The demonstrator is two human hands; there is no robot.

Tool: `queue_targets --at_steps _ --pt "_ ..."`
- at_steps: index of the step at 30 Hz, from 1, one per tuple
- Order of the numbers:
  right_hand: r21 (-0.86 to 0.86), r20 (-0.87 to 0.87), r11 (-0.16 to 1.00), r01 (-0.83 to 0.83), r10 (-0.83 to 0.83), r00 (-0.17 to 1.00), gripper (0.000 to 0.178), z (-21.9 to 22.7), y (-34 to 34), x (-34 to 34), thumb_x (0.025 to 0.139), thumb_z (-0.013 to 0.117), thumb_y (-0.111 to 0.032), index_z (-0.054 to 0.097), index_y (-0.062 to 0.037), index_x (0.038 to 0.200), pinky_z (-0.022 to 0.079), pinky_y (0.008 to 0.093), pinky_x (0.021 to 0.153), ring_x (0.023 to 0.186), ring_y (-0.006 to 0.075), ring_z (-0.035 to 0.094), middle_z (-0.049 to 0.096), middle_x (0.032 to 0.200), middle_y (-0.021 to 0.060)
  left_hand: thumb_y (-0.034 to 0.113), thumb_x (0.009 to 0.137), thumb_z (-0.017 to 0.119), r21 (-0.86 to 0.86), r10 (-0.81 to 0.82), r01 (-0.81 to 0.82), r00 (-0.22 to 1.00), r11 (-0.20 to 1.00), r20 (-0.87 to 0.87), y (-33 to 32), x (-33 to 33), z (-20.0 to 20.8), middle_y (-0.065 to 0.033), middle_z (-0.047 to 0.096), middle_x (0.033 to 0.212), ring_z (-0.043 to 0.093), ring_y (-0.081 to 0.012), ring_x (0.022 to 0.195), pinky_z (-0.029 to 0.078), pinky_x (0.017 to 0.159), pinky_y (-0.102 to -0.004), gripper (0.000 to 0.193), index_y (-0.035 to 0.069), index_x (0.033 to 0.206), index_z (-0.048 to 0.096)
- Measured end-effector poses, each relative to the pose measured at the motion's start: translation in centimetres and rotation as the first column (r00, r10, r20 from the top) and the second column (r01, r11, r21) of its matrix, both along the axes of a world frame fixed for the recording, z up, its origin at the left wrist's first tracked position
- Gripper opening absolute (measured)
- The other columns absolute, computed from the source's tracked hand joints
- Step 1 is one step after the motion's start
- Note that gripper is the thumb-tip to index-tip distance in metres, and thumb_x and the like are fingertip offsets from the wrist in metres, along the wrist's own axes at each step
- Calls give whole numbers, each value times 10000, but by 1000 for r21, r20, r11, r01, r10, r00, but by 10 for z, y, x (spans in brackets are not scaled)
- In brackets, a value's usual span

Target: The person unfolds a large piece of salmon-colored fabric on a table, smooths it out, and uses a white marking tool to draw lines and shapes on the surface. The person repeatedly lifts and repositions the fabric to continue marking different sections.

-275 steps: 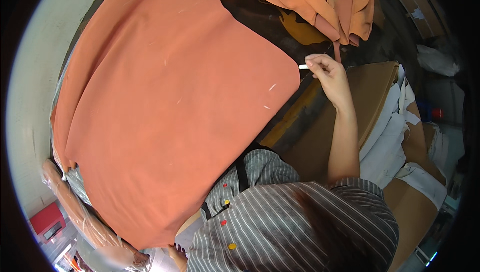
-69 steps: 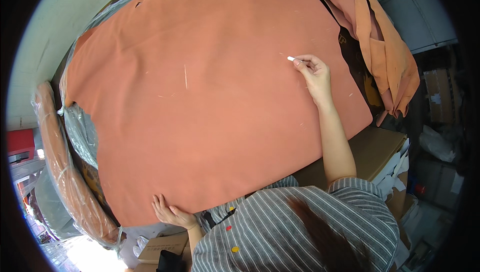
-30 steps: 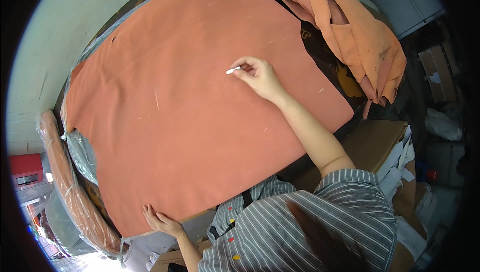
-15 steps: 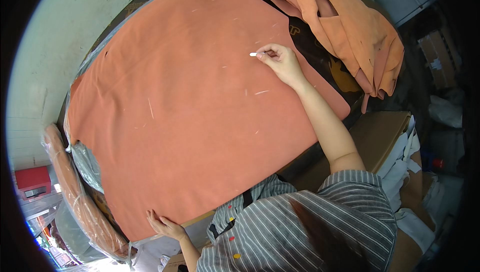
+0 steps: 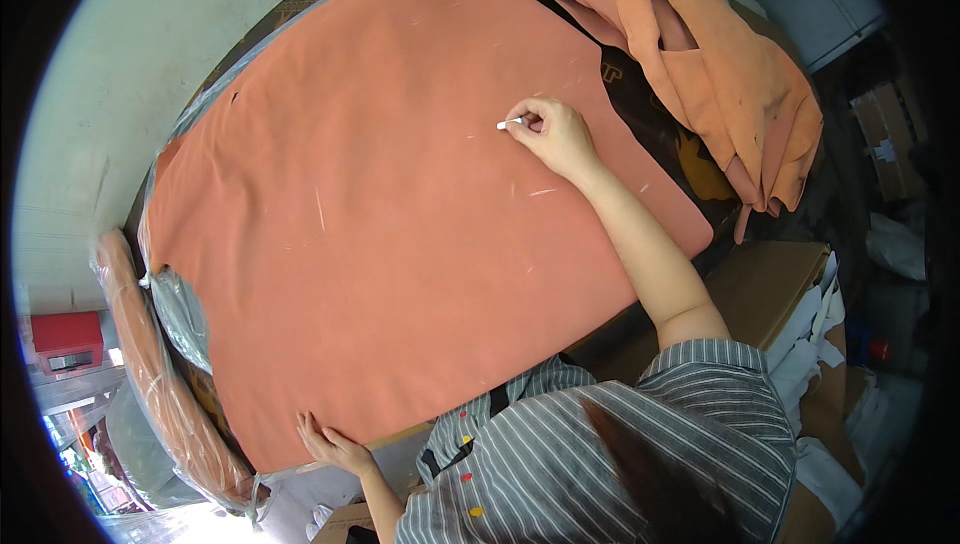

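Observation:
A large salmon-pink sheet of leather [image 5: 400, 274] lies spread in front of me, with short white marks scattered over it. In my right hand [image 5: 556, 139] a short white chalk-like stick [image 5: 509, 125] is pinched between thumb and fingers. Its tip points left, low over the right-centre of the leather; whether it touches cannot be made out. My left hand [image 5: 336, 446] lies on the near edge of the sheet at the lower left, fingers stretched out and holding nothing.
Folded orange-pink leather [image 5: 715, 74] is heaped at the far right over a dark patterned cover [image 5: 655, 109]. Leftward lies a plastic-wrapped roll [image 5: 165, 384], near a red box [image 5: 68, 342]. A brown cardboard box [image 5: 755, 289] stands by my right arm, with white scraps [image 5: 800, 374] beside it.
The whole view has shifted slightly. Across the leather, my right hand has moved a little left and nearer with the white stick. My left hand stays at the near edge.

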State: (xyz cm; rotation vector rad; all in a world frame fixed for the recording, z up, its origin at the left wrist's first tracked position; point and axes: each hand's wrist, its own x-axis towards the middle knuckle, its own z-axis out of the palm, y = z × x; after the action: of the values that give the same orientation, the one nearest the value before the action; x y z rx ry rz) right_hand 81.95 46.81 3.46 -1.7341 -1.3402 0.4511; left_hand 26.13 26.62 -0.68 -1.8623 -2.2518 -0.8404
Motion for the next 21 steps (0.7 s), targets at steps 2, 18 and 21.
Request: queue_targets --at_steps 2,18,21 --pt "18 128 1000 9 -11 992 78 3 -5 -11 844 733 -159 731 -81 841 512 331 677 759 168 628 659 754 12 316 1045 418 -1 5 -5 1000 1000 -2 0 0 0 -163 569 1432 469 -369 1363 318 1152 -499 463 -1 1324 608" --pt "10 -460 926 378 -331 824 264 19 -106 113 1059 556 -282 654 -43 1113 504 244 838 996 101 660 689 1037 29 358 1063 405 34 -41 40 999 999 26 2 -3 -1 -188 589 1399 506 -366 1334 358 1126 -500 506 -32 1310 611" --pt "-91 -387 916 390 -393 834 273 14 -141 118 1060 553 -287 657 -41 1111 498 247 855 998 100 659 691 1042 31 365 1065 401 14 -24 24 1000 1000 7 2 1 4 -193 589 1395 505 -369 1335 358 1128 -495 516 -38 1310 610"
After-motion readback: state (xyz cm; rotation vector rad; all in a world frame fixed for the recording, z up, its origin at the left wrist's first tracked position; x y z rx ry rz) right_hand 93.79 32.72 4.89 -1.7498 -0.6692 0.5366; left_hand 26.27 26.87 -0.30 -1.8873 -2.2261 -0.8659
